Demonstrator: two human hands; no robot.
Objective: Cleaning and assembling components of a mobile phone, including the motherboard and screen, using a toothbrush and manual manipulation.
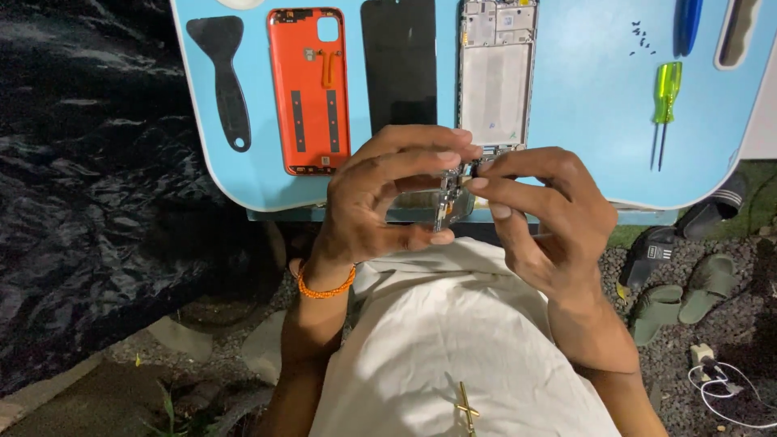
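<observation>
My left hand (387, 194) and my right hand (541, 212) meet over the front edge of a light blue table (583, 105). Between their fingertips they hold a small phone circuit board (450, 194) with metal parts. The left hand wraps it from the left, and the right thumb and forefinger pinch its upper right corner. Just beyond the hands lies an opened phone frame (495, 73), beside a black screen panel (398, 61) and an orange back cover (310, 89).
A black plastic pry tool (227, 81) lies at the table's left. Several tiny black screws (643, 39), a green-handled screwdriver (665, 105) and a blue tool (688, 24) lie at the right. Black sheeting (89, 162) covers the left; sandals (688, 291) and a white cable (728, 388) lie on gravel.
</observation>
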